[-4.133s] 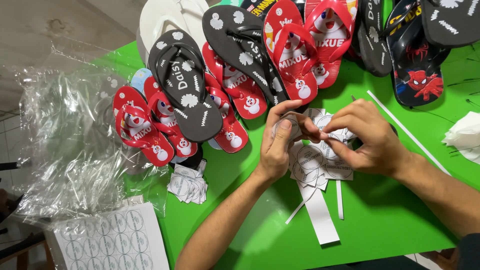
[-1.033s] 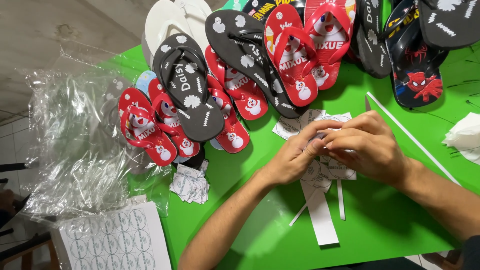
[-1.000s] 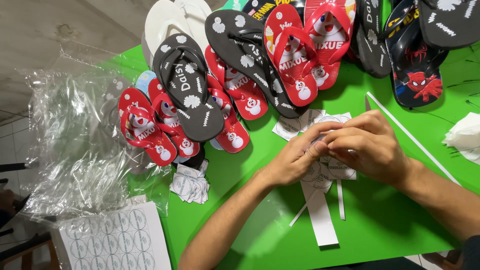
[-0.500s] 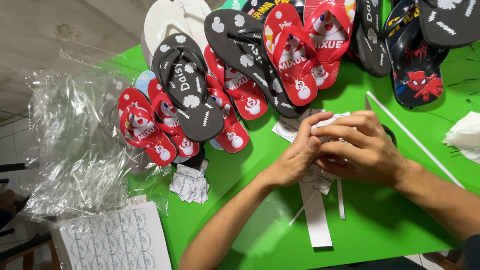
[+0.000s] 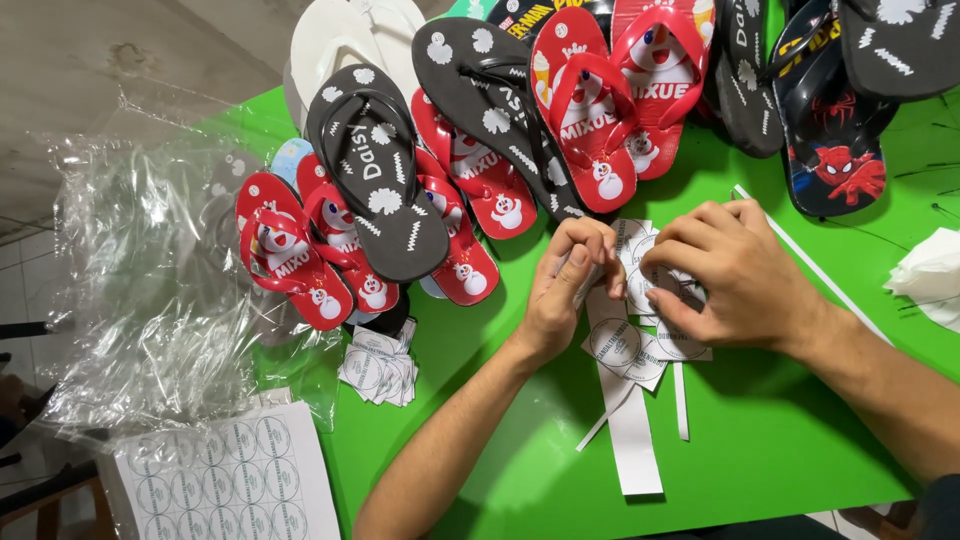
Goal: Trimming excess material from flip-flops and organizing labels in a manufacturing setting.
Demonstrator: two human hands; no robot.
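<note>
Red, black and white printed rubber flip-flops (image 5: 560,110) crowd the green table's (image 5: 800,440) far edge. Crumpled clear plastic bags (image 5: 150,290) overhang its left edge; white round-sticker sheet (image 5: 225,480) at near-left corner.

Green table (image 5: 800,440) carries everything in view. 11–1 o'clock: overlapping row of flip-flops: white pair (image 5: 345,40), black daisy-print sandals (image 5: 385,175), red snowman-print sandals (image 5: 290,250), dark comic-hero sandal (image 5: 835,165). Centre: loose round stickers (image 5: 625,350) with white backing strips (image 5: 632,440). 8 o'clock: small sticker stack (image 5: 378,368). 9 o'clock: clear plastic bags (image 5: 150,290) over table edge. 3 o'clock: crumpled white paper (image 5: 930,285).
</note>
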